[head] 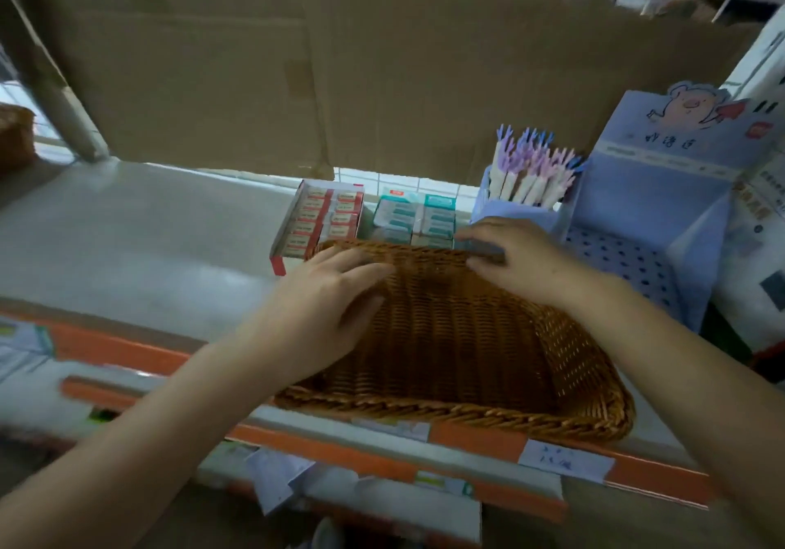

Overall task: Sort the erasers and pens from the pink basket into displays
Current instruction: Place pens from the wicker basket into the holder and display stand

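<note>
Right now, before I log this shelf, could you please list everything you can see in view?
wicker basket: one, brown, front of the grey shelf, nothing visible inside
red eraser box: one, red and white, behind the basket, left
teal eraser box: one, teal and white, beside the red one
pens: a bundle, white with purple and blue tops, upright in a blue holder
display stand: one, blue, pig picture, far right
cardboard: brown, behind the shelf
grey item: one, blurred, at the basket's far rim
left hand: fingers laid over the far rim
right hand: pinches the grey item
</note>
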